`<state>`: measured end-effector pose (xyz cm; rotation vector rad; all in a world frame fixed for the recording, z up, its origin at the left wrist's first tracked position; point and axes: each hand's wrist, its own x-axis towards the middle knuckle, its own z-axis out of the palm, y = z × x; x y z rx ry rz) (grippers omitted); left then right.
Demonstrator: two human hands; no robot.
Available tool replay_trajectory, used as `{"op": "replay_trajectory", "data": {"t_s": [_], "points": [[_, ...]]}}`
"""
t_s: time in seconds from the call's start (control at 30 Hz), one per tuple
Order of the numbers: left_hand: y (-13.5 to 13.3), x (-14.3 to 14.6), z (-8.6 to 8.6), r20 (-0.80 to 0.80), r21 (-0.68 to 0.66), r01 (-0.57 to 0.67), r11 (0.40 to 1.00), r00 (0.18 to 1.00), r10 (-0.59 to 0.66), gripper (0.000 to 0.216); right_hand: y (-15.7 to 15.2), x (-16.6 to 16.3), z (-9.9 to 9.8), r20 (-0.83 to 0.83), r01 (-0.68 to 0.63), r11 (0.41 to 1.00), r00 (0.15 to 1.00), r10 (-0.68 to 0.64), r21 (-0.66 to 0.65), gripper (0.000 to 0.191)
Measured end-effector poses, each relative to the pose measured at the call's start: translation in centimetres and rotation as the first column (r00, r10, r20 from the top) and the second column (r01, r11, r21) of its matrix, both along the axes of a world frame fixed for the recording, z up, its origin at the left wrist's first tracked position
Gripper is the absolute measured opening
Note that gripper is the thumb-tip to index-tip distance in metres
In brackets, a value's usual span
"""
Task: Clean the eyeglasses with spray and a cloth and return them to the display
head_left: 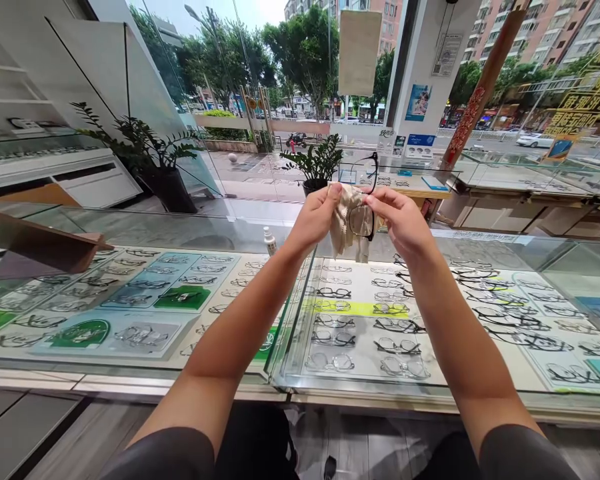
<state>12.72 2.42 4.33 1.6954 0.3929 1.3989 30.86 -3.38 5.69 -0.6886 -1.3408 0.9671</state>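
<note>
Both my hands are raised over the glass display counter, holding a pair of eyeglasses point(371, 233) and a beige cleaning cloth point(341, 230). My left hand point(317, 213) pinches the cloth at its upper left edge, thumb on top. With fingers closed, my right hand point(397, 212) grips the dark frame near its middle. The glasses are turned on end, one lens above my right fingertips and the other below. Cloth lies behind the lower lens and hangs down beneath my hands. Whether my left fingers also touch the frame is hidden.
Under the glass counter point(293, 320) lie rows of eyeglasses. A small white spray bottle point(270, 241) stands behind my left forearm. A brown tilted board point(45, 240) rests at the left. Potted plants point(167, 180) stand by the window, and another counter point(520, 180) is at the right.
</note>
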Motion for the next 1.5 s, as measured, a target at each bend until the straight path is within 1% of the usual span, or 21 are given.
{"op": "replay_trajectory", "data": {"t_s": [0.07,0.17,0.33,0.4,0.5,0.6,0.7,0.77,0.83,0.97,1.03,1.1,1.23,1.3,1.37,1.5], "points": [[0.3,-0.4,0.1,-0.005,0.003,-0.001,1.000,1.000,0.001,0.062,-0.2,0.1,0.1,0.068,-0.006,1.000,0.998,0.005,0.017,0.035],[0.5,-0.9,0.4,-0.010,0.014,0.028,1.000,1.000,-0.028,0.060,-0.3,0.1,0.1,0.139,-0.037,0.999,0.990,0.038,-0.007,0.037],[-0.1,-1.6,1.1,-0.116,0.036,0.166,0.986,0.980,-0.160,0.053,-0.2,0.4,0.2,0.198,-0.081,0.994,0.976,0.093,-0.070,0.037],[-0.5,-1.6,1.2,-0.135,0.031,0.181,0.983,0.975,-0.175,0.052,-0.2,0.6,0.2,0.201,-0.100,0.991,0.973,0.117,-0.089,0.035],[-1.0,-1.1,1.1,-0.085,0.033,0.151,0.988,0.985,-0.147,0.054,-0.2,0.7,0.1,0.196,-0.164,0.980,0.963,0.184,-0.114,0.033],[-1.3,-0.1,0.6,-0.010,0.049,0.075,0.996,0.997,-0.075,0.053,-0.4,0.2,0.1,0.188,-0.232,0.965,0.949,0.253,-0.126,0.035],[-1.4,0.4,0.4,0.050,0.064,-0.041,0.997,0.998,0.038,0.051,-0.7,-0.4,0.1,0.202,-0.235,0.964,0.945,0.257,-0.124,0.036],[-1.1,0.2,0.5,0.073,0.055,-0.079,0.995,0.995,0.075,0.053,-0.9,-0.5,0.2,0.214,-0.235,0.964,0.942,0.258,-0.127,0.037],[-0.6,-0.4,0.7,0.066,0.031,-0.046,0.998,0.997,0.044,0.054,-1.0,-0.3,0.4,0.215,-0.223,0.967,0.945,0.247,-0.126,0.036],[0.0,-1.3,1.0,0.001,0.002,0.104,0.995,0.995,-0.104,0.051,-1.0,0.9,0.7,0.194,-0.166,0.978,0.963,0.189,-0.128,0.031],[-0.2,-1.1,0.9,-0.019,0.015,0.122,0.992,0.992,-0.122,0.052,-0.9,1.1,0.7,0.181,-0.176,0.973,0.962,0.202,-0.149,0.031],[-0.6,-0.3,0.5,0.008,0.039,0.073,0.997,0.997,-0.073,0.052,-0.7,0.9,0.5,0.174,-0.212,0.963,0.955,0.241,-0.167,0.031],[-0.8,1.1,-0.5,0.129,0.047,-0.104,0.993,0.987,0.097,0.050,-0.3,-0.3,-0.2,0.166,-0.262,0.947,0.941,0.294,-0.186,0.033],[-0.3,1.1,-0.7,0.139,0.021,-0.126,0.992,0.983,0.121,0.053,-0.2,-0.5,-0.3,0.162,-0.258,0.946,0.943,0.290,-0.194,0.034],[0.3,0.7,-0.6,0.117,-0.004,-0.075,0.997,0.990,0.075,0.055,-0.2,-0.1,-0.2,0.156,-0.235,0.954,0.951,0.265,-0.187,0.034],[0.6,-0.2,0.1,0.026,-0.005,0.126,0.992,0.992,-0.126,0.054,-0.2,1.3,0.3,0.133,-0.182,0.967,0.969,0.207,-0.177,0.035]]}}
